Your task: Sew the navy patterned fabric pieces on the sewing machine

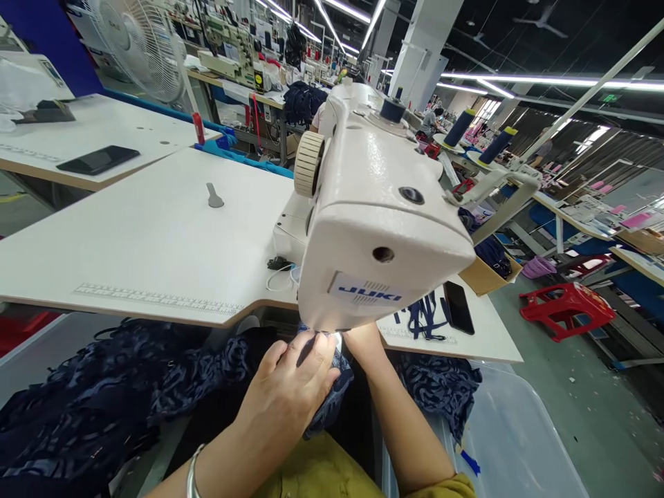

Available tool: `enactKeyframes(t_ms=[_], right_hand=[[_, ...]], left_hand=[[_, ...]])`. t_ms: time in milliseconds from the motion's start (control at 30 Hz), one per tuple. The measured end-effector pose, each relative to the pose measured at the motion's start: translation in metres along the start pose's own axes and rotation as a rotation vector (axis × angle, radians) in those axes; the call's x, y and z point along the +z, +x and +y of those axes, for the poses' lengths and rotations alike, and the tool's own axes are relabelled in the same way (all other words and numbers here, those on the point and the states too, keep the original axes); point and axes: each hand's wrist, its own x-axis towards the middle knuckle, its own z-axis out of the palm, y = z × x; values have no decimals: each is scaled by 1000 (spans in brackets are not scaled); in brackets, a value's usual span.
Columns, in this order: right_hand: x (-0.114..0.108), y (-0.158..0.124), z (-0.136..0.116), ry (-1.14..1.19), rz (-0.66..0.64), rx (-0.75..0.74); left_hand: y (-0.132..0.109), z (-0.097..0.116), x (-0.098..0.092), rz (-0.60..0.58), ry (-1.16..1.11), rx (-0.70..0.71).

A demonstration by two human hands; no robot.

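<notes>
My left hand (290,391) lies over a piece of dark blue textured fabric (332,398) just in front of the white JUKI sewing machine (373,214); its fingers curl and press on the cloth under the machine head. My right hand (363,342) reaches beneath the head, and its fingers are hidden by the machine. A silver bracelet (191,470) sits on my left wrist. More of the same dark fabric (104,401) is heaped at my left.
A white worktable (145,235) carries the machine. A black phone (458,308) and dark blue straps (422,315) lie at its right end. A clear plastic bin (513,443) stands at the lower right, red stools (568,308) beyond. A fan (142,48) stands at the back left.
</notes>
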Motion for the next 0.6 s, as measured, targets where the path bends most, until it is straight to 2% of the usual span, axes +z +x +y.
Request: enactKeyframes(t_ms=[100,267,300,400,467,600], right_hand=[[-1,-5,-1,20,-15,-7],[-11,-36,-9,-75,124,60],[-15,-44,-11,-75,94,76],[-25,-67,-18,7,-146,154],[-30,-78,-20,76,-259,220],[-30,-85,-15,118,-271,272]], left_hand=[[-1,-1,1,4,30,-16],[-2,-2,2,8,56,-13],[-2,-2,1,7,65,-18],[-2,-2,0,1,70,-11],[-2,-2,-1,-13,75,11],[-3,-3,-1,-55,96,72]])
